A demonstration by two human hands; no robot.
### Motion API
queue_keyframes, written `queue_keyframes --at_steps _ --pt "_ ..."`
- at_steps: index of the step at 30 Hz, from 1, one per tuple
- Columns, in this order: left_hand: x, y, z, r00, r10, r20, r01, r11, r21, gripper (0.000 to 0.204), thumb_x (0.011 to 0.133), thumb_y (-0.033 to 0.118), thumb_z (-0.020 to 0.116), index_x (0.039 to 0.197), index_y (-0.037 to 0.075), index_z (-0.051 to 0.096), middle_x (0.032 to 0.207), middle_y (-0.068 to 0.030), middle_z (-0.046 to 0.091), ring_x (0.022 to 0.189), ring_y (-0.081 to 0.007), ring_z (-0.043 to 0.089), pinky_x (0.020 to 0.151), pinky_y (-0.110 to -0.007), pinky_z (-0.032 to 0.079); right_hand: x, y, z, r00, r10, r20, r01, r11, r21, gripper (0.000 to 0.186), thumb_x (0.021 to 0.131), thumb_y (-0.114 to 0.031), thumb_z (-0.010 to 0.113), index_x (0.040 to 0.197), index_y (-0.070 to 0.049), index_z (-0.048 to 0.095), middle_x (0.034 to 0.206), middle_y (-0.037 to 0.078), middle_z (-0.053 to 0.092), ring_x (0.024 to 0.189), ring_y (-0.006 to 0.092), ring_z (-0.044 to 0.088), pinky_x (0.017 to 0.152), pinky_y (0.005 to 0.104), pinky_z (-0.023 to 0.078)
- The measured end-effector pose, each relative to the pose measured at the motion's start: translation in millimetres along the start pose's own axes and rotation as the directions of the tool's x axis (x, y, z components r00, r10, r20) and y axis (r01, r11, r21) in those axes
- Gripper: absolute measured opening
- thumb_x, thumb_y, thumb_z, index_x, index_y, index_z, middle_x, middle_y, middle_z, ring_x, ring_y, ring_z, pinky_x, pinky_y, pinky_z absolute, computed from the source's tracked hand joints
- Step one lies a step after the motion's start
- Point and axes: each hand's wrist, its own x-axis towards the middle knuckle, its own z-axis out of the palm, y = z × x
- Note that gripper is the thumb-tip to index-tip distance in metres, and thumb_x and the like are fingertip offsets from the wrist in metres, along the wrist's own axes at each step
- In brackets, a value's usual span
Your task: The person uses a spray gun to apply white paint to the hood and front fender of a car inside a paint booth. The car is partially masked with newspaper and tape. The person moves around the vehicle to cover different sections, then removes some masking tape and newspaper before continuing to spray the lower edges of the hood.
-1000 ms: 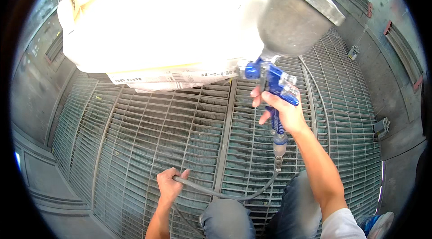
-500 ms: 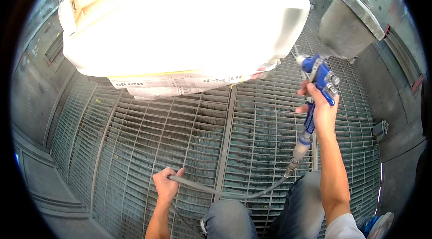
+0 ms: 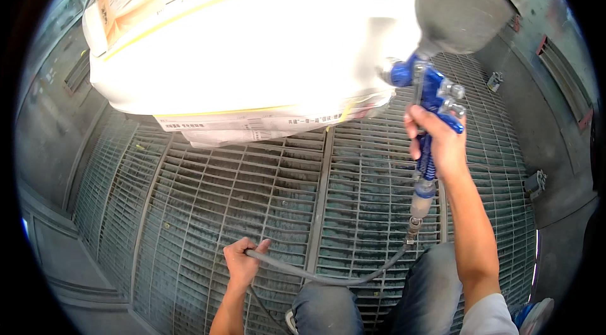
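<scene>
My right hand [image 3: 442, 145] grips the handle of a blue and silver paint spray gun [image 3: 432, 92], which is upright with a large grey cup [image 3: 464, 6] on top. The gun's nozzle points left and stands close to the lower right side of a big white rounded body [image 3: 252, 51] that looks like a vehicle's end; whether they touch I cannot tell. A grey air hose [image 3: 341, 281] runs from the gun's base in a sagging curve to my left hand [image 3: 243, 262], whose fingers are closed around it.
Newspaper masking [image 3: 240, 126] with yellow tape lines the white body's lower edge. Metal floor grating [image 3: 208, 209] spreads beneath. My knees [image 3: 328, 306] are at the bottom. Grey walls [image 3: 53, 101] curve at both sides, and a small box-like fitting [image 3: 535, 182] sits low at right.
The spray gun and my right hand have moved left and slightly up, bringing the nozzle nearer the white body. My left hand has shifted a little right with the hose.
</scene>
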Motion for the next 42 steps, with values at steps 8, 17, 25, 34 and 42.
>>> queue_keyframes --at_steps 8,17,25,34,42 --pt "16.2 -8.8 -2.1 0.999 0.041 -0.003 -0.041 0.997 0.063 0.038 0.076 0.009 0.083 0.056 0.001 0.052 0.048 -0.0006 0.047 0.05 -0.0058 0.037 0.044 -0.025 0.032 5.5 -1.7 -58.0 0.874 -0.105 -0.475 0.046 0.99 -0.133 0.019 0.089 -0.012 0.06 0.101 0.003 0.064 0.092 0.01 0.066 0.08 0.0152 0.064 0.044 0.0285 0.055" --pt "-10.1 24.1 -68.1 0.949 -0.005 0.316 -0.058 0.98 0.192 0.038 0.073 0.023 0.085 0.056 0.002 0.058 0.048 -0.0094 0.047 0.043 -0.0191 0.042 0.043 -0.032 0.036 -31.1 -51.5 7.3 0.982 0.112 -0.15 -0.104 0.993 0.057 0.026 0.088 -0.008 0.058 0.111 0.005 0.06 0.096 0.016 0.066 0.083 0.0206 0.067 0.044 0.0291 0.058" --pt "-43.1 19.2 -121.3 0.957 -0.029 0.288 -0.011 0.99 0.137 0.038 0.075 0.021 0.085 0.056 0.003 0.057 0.047 -0.0052 0.053 0.043 -0.0101 0.047 0.043 -0.027 0.036 -13.7 -101.4 79.6 0.951 0.297 0.082 -0.304 0.948 0.091 0.024 0.088 -0.005 0.058 0.11 0.005 0.06 0.097 0.014 0.067 0.083 0.0192 0.066 0.047 0.0298 0.058" --pt "-17.6 56.4 -96.1 0.965 -0.03 0.261 0.014 0.998 0.06 0.037 0.073 0.015 0.085 0.056 0.003 0.054 0.045 -0.0046 0.045 0.042 -0.0122 0.041 0.041 -0.029 0.033 17.4 -108.5 46.8 0.962 0.22 -0.16 -0.239 0.965 -0.108 0.017 0.087 -0.013 0.059 0.078 0.001 0.064 0.061 0.006 0.057 0.044 0.0111 0.05 0.037 0.0228 0.041" --pt "-9.8 60.4 -32.9 0.987 -0.086 0.133 0.059 0.979 0.193 0.036 0.07 0.012 0.086 0.057 0.001 0.055 0.046 -0.007 0.046 0.043 -0.0129 0.041 0.042 -0.029 0.034 45.1 -66.1 -79.5 0.89 0.062 -0.452 -0.132 0.983 -0.125 0.019 0.091 -0.013 0.057 0.1 0.002 0.065 0.089 0.01 0.066 0.081 0.0158 0.063 0.046 0.0278 0.055"
